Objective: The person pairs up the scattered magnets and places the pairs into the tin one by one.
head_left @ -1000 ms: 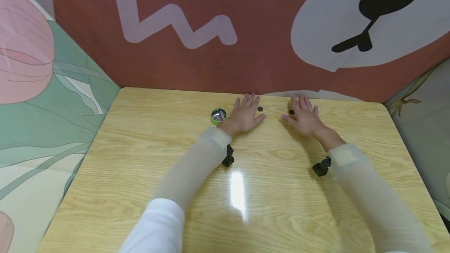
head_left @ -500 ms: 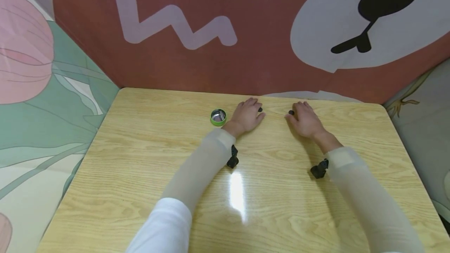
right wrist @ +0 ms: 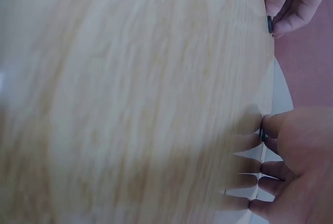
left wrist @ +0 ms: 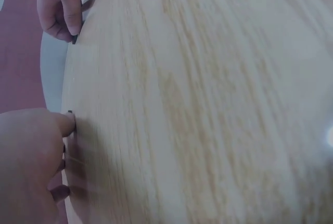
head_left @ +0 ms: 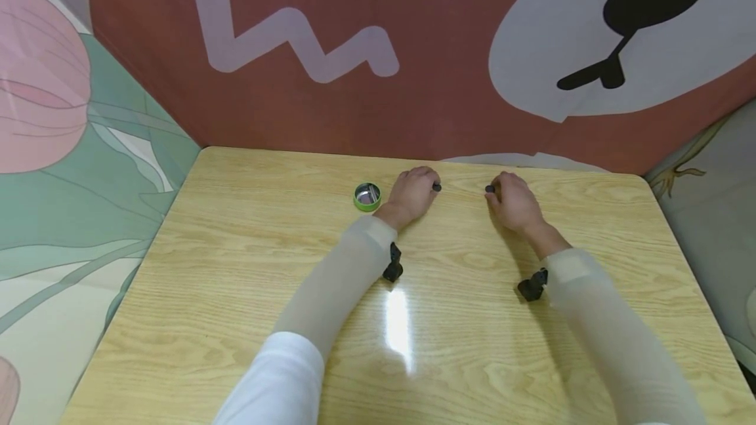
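Near the far edge of the table, my left hand point(head_left: 411, 190) pinches a small black disc point(head_left: 437, 187) between thumb and fingers. To its right, my right hand point(head_left: 516, 199) pinches a second black disc point(head_left: 489, 189) in the same way. In the right wrist view the left hand's disc point(right wrist: 270, 24) stands on edge between thumb and fingertips. There the right hand's disc point(right wrist: 263, 136) is mostly covered by its fingertips, and the other fingertips of that hand rest at the tabletop. A short gap of bare wood lies between the two discs.
A small round metal tin point(head_left: 367, 203) with a green outside stands just left of my left hand, with something silvery inside. The wooden table point(head_left: 266, 248) ends at a printed red-brown backdrop point(head_left: 425, 110) right behind the hands. Small black wrist cameras hang at both cuffs.
Both hands lay flat with fingers spread beside the discs a second ago. The fingers have since drawn in, and each hand now pinches its disc.
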{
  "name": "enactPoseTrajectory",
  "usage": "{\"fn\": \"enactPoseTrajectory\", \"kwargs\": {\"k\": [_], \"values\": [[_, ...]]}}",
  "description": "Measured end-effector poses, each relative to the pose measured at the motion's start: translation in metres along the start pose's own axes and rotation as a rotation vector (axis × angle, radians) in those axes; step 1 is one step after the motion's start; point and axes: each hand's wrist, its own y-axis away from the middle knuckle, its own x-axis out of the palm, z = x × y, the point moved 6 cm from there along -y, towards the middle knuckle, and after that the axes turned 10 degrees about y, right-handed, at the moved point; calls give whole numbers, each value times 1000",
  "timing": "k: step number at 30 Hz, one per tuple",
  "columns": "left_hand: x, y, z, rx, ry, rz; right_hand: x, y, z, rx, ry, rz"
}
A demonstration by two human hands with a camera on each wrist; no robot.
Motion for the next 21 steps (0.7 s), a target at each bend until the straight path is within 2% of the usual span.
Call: {"fn": "enactPoseTrajectory", "kwargs": {"k": [21], "values": [[1, 1, 0, -10, 36, 1, 0, -1, 4, -11, 59, -75]]}}
